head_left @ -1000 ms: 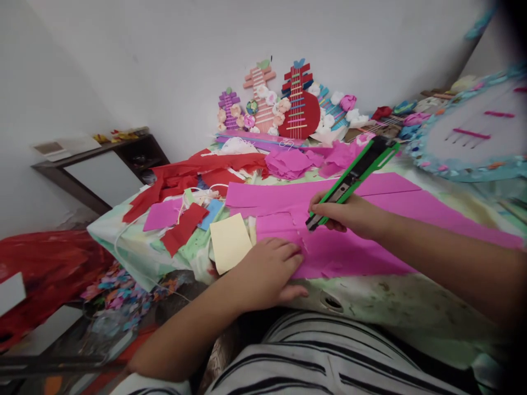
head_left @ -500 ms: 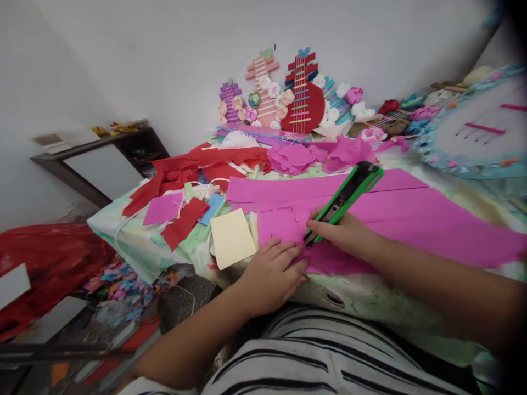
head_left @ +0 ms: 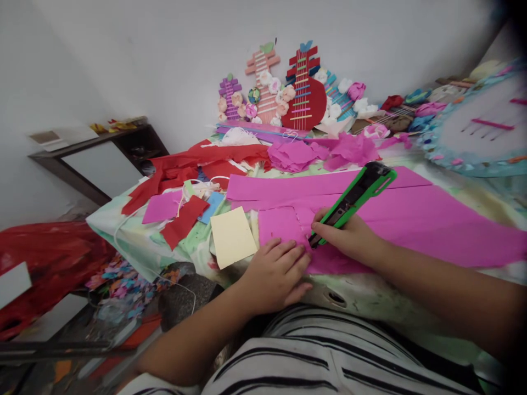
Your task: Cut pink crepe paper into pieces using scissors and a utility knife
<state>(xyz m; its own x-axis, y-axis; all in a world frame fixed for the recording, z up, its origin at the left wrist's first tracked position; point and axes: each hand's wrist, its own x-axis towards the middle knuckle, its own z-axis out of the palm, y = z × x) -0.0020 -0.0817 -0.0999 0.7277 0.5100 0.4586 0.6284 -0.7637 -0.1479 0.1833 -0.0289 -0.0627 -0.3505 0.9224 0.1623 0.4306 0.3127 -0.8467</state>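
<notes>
A wide sheet of pink crepe paper [head_left: 432,225] lies over the table in front of me, with a cut line running down its left part. My left hand [head_left: 280,269] rests flat on the near left corner of the paper, fingers spread. Gripped in my right hand [head_left: 343,236] is a green and black box cutter [head_left: 358,195], tilted up to the right. Its lower tip is at the paper, just right of my left fingertips. A pale yellow card [head_left: 233,237] sits to the left of the paper.
Red paper [head_left: 177,175], a red scrap [head_left: 184,222] and crumpled pink paper [head_left: 294,157] lie on the cloth-covered table [head_left: 111,225]. Decorated paper instruments [head_left: 307,104] lean on the back wall. A heart-like decorated board [head_left: 481,126] is at right, a low cabinet [head_left: 99,164] at left.
My right hand and the box cutter have shifted slightly to the right, away from the cut line. My left hand stays on the paper, its thumb now more spread.
</notes>
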